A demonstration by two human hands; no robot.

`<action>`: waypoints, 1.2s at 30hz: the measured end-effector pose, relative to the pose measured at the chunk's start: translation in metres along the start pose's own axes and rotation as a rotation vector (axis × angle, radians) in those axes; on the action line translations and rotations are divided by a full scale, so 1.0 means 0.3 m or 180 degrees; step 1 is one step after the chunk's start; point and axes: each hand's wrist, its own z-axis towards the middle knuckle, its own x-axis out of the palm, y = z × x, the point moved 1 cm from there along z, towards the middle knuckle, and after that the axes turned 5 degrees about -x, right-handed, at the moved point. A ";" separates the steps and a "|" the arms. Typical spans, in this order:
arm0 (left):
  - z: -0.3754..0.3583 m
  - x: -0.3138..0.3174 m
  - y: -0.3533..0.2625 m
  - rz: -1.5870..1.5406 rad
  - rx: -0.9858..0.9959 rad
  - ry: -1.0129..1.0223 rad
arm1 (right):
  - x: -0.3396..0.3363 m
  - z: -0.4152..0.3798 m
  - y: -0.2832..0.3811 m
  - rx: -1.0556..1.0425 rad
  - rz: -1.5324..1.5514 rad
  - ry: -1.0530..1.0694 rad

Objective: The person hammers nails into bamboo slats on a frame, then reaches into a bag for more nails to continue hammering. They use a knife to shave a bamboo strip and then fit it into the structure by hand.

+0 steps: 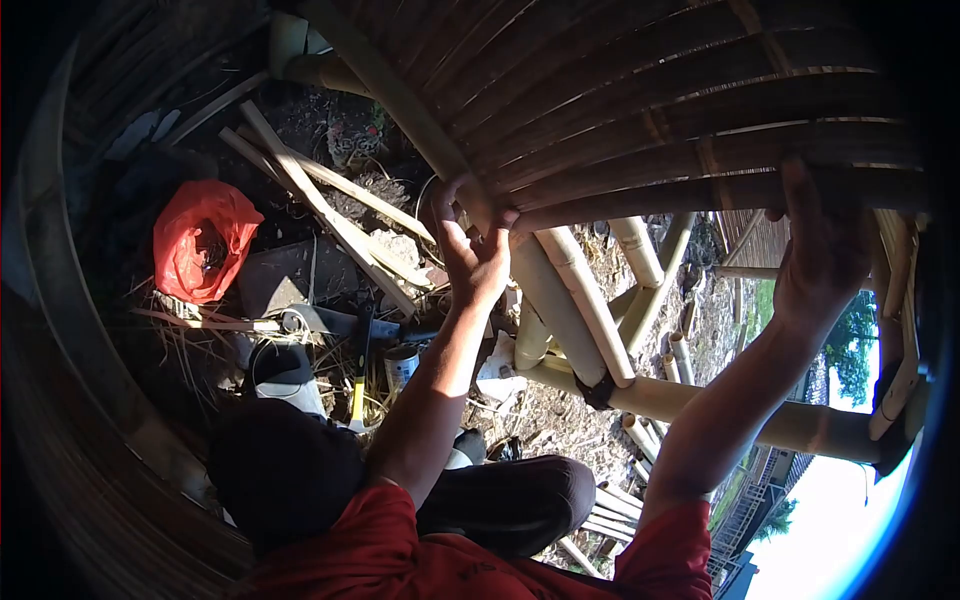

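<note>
Overhead spreads a dark panel of split bamboo slats, with a bamboo pole along its left side. My left hand is at the panel's lower left corner, thumb and fingers curled around the pole's end. At the lower right edge, my right hand grips the outermost slat, one finger stretched up over its face; part of this hand lies in shadow. Below the panel, thick bamboo poles join a horizontal bamboo beam, with a dark binding at one joint.
A red plastic bag lies on the littered ground at left, near loose bamboo strips. A tool with a yellow-and-black handle and a tin can are beside my left forearm. More cut bamboo lies below the beam.
</note>
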 end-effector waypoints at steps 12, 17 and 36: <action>-0.001 0.006 -0.001 -0.0731 -0.0591 0.0065 | 0.050 -0.039 0.015 0.0014 -0.0001 -0.0377; -0.001 0.006 -0.060 -0.1251 -0.1065 0.0185 | 0.042 -0.043 0.056 0.0177 -0.0649 -0.0562; 0.030 0.020 0.028 -0.1692 -0.1423 0.0230 | 0.054 -0.033 0.055 0.0322 -0.0389 -0.0482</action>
